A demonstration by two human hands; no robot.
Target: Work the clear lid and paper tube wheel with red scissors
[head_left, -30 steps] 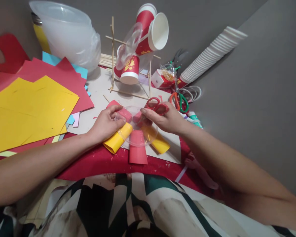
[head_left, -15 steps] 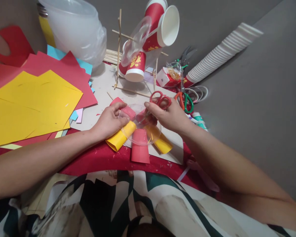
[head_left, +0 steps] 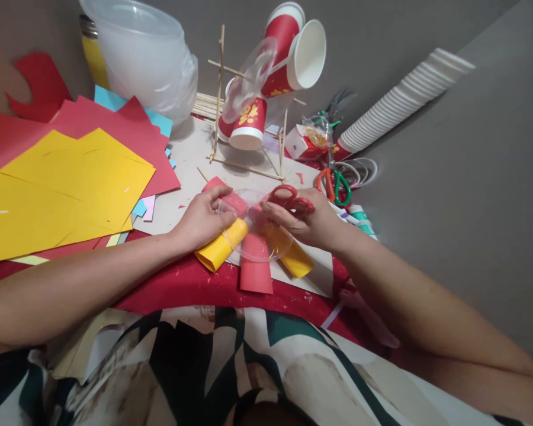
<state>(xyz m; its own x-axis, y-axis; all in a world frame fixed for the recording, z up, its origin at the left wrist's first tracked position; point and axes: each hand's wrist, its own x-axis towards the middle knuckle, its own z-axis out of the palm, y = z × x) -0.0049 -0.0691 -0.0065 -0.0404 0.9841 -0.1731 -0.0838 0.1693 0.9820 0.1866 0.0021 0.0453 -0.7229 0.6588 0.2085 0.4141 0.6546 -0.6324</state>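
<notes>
Between my hands lies a clear plastic disc (head_left: 260,251) with red and yellow paper cones around it. One yellow cone (head_left: 215,251) points toward the lower left, a red cone (head_left: 256,272) toward me, and another yellow cone (head_left: 296,260) toward the lower right. My left hand (head_left: 208,219) pinches the disc's left edge near a red cone (head_left: 235,202) and the yellow one. In my right hand (head_left: 304,219) are red-handled scissors (head_left: 284,195), their blades mostly hidden by the fingers over the disc's right side.
Behind the disc stands a wooden stick frame (head_left: 244,168) carrying red paper cups (head_left: 278,35). Coloured paper sheets (head_left: 75,183) and a plastic tub (head_left: 142,65) are on the left. Stacked cups (head_left: 400,106) and orange-and-green scissors (head_left: 335,186) lie on the right.
My right hand has tilted, and the scissors' red handles now sit lower and flatter. My left hand keeps its hold on the disc. The whole view has shifted slightly.
</notes>
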